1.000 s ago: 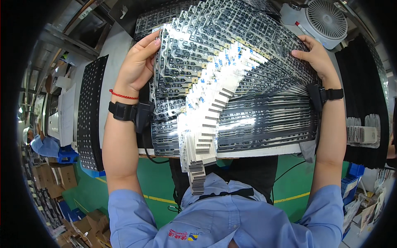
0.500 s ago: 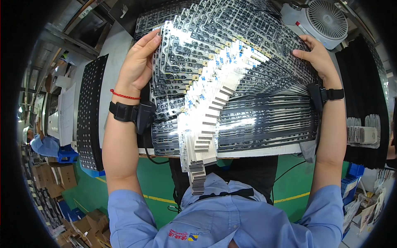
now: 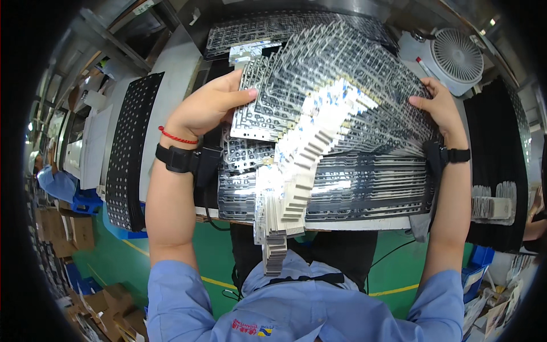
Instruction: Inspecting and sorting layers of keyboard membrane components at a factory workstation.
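Observation:
A fanned stack of flexible keyboard membrane sheets [image 3: 336,62], clear with dark printed circuits, lies in front of me. My left hand [image 3: 213,105] grips the stack's left edge, thumb on top and fingers hidden beneath. Farther right, my right hand [image 3: 439,108] holds the opposite edge, its thumb over the sheets. White connector tails [image 3: 310,151] with blue-marked liners overlap down the middle and hang past the near table edge. Beneath the fan are more membrane sheets [image 3: 370,188], lying flatter in layers.
A white fan [image 3: 457,54] stands at the back right. Black dotted material [image 3: 134,154] lies on the left, and black sheets [image 3: 496,137] hang on the right beside bundled pale tails [image 3: 493,208]. More membrane sheets [image 3: 302,28] lie behind the stack. Another person [image 3: 57,181] is at far left.
My left hand has moved right and down with the left edge of the fanned sheets. A white and blue piece shows behind them. My right hand keeps its hold.

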A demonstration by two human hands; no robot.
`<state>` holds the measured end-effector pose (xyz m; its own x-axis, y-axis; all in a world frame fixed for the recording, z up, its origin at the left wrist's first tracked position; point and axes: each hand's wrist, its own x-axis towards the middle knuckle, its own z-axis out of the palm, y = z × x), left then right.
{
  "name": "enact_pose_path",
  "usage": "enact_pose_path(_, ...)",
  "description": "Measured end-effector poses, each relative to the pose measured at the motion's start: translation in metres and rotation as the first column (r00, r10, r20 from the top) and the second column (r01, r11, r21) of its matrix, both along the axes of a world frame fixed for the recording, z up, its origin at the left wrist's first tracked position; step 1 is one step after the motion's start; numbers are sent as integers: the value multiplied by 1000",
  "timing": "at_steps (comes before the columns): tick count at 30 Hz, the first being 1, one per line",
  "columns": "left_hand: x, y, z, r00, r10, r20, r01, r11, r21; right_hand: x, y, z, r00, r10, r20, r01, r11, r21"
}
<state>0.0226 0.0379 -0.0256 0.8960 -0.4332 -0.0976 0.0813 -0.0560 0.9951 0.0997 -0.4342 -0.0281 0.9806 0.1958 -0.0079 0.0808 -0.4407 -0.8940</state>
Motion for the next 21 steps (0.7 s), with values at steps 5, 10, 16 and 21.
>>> enact_pose_path(5, 4, -10, -1, 997, 77, 0, -76, 990, -123, -23, 54, 1, 987, 119, 104, -103, 983, -150)
enact_pose_path(10, -1, -22, 7, 983, 95, 160, -93, 995, -23, -44, 87, 5, 959, 250, 135, -211, 944, -254)
enact_pose_path(16, 1, -20, 6, 993, 52, 109, -43, 996, -82, -44, 90, 12, 954, 240, 177, -214, 964, -156)
enact_pose_path(21, -13, -31, 26, 993, 102, -67, -97, 993, 73, -52, 91, 21, 901, 267, 342, -186, 950, -252)
